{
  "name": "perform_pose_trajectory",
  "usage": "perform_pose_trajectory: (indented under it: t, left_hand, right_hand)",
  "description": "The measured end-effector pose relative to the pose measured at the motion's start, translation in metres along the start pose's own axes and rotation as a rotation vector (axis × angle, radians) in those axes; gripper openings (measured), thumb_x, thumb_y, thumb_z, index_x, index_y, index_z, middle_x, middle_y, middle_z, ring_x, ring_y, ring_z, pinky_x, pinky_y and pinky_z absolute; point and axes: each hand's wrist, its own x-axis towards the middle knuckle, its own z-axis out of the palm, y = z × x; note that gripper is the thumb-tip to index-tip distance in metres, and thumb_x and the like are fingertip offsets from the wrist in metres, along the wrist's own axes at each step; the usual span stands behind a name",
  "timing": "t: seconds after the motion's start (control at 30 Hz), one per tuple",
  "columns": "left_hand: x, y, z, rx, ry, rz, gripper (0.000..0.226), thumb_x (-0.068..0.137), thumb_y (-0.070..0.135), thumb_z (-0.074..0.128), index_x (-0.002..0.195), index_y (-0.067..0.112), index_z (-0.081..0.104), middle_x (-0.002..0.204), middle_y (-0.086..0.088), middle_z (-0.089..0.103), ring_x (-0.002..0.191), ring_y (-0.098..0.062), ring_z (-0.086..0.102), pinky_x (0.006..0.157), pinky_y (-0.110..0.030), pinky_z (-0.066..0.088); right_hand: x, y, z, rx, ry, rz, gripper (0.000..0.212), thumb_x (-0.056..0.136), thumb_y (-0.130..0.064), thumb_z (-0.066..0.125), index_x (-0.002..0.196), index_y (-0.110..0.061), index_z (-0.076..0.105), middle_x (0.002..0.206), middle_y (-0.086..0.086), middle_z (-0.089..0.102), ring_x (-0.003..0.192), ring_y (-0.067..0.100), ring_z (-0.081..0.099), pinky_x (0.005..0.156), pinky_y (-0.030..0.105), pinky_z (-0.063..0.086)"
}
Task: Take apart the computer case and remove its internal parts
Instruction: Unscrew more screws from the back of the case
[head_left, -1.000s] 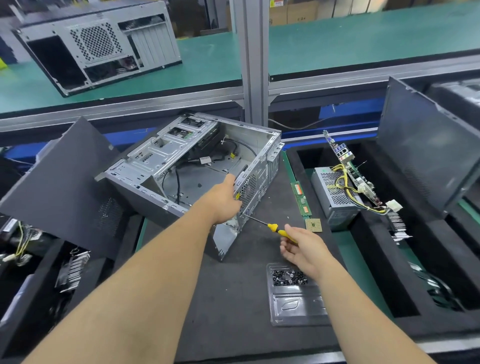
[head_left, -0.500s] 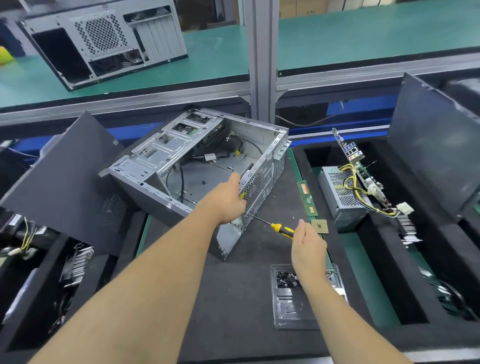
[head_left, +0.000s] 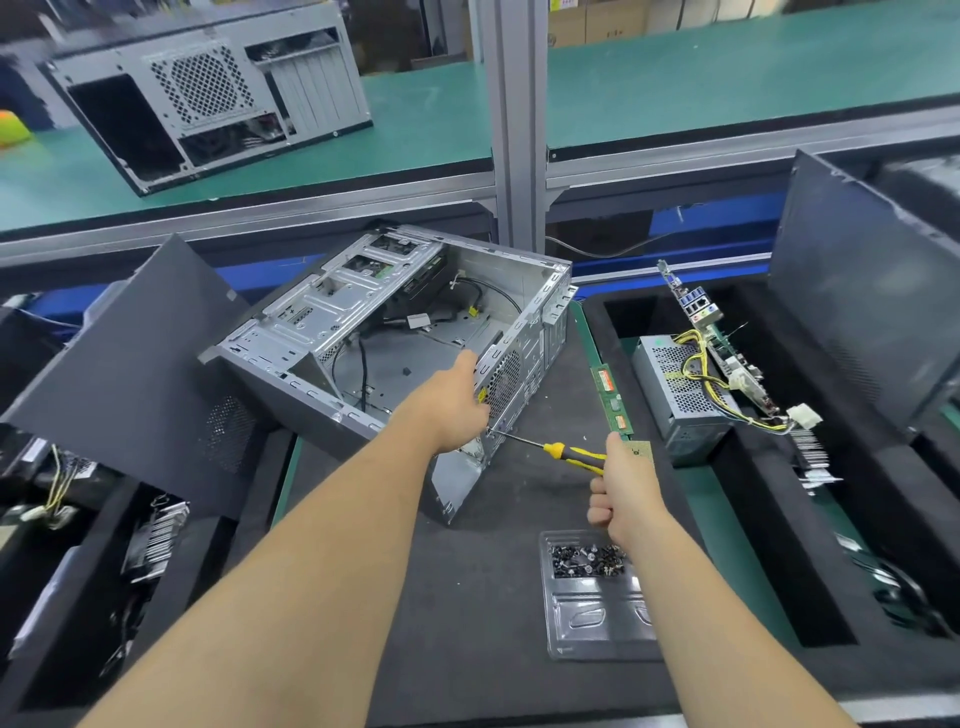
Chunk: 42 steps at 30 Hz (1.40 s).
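Grey sheet steel, the computer case (head_left: 395, 338) lies on its side at the middle of the dark mat (head_left: 467, 613), open face up and turned at an angle, so that its rear panel faces the person and the tool can reach it. Loose black cables remain inside, so the stripping looks unfinished.

The left hand (head_left: 449, 402) grips the top edge of that rear panel, fingers curled over the rim and hidden inside, probably to brace the case against the push of the tool. The right hand (head_left: 626, 486) holds the yellow-and-black screwdriver (head_left: 550, 449), fingers wrapped round the handle, with the tip set at the panel just below the left hand, likely on a screw.

A clear plastic tray (head_left: 597, 618) of dark screws sits just beside the right wrist, handy for dropping fasteners. Already outside the case, a memory stick (head_left: 612, 397), a power supply (head_left: 680, 395) and a motherboard (head_left: 722, 348) lie to the right.
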Motion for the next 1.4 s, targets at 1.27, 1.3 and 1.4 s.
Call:
perform_pose_trajectory:
  t: [1.27, 1.3, 1.4]
  left_hand:
    - [-0.002, 0.003, -0.002, -0.005, -0.01, -0.005, 0.026, 0.095, 0.019, 0.055, 0.109, 0.021, 0.033, 0.077, -0.008, 0.055, 0.064, -0.022, 0.053, 0.053, -0.035, 0.037]
    - [-0.002, 0.003, -0.002, -0.006, -0.01, -0.006, 0.026, 0.095, 0.019, 0.055, 0.109, 0.021, 0.033, 0.077, -0.008, 0.055, 0.064, -0.022, 0.053, 0.053, -0.035, 0.037]
    - [-0.002, 0.003, -0.002, -0.003, -0.005, -0.004, 0.027, 0.094, 0.019, 0.054, 0.112, 0.019, 0.034, 0.074, -0.007, 0.053, 0.063, -0.022, 0.052, 0.053, -0.035, 0.035]
  right_hand:
    - [-0.001, 0.004, -0.004, -0.054, -0.076, -0.29, 0.037, 0.103, -0.043, 0.044, 0.098, -0.012, 0.063, 0.057, 0.001, 0.058, 0.05, 0.015, 0.044, 0.042, 0.028, 0.041]
    - [-0.001, 0.004, -0.004, -0.073, -0.067, -0.206, 0.045, 0.102, -0.049, 0.038, 0.095, -0.012, 0.063, 0.053, 0.002, 0.049, 0.043, 0.014, 0.036, 0.038, 0.024, 0.033]
    - [0.002, 0.007, -0.007, -0.118, -0.097, -0.149, 0.038, 0.103, -0.043, 0.036, 0.088, -0.012, 0.053, 0.048, -0.007, 0.026, 0.039, 0.01, 0.017, 0.038, 0.019, 0.017]
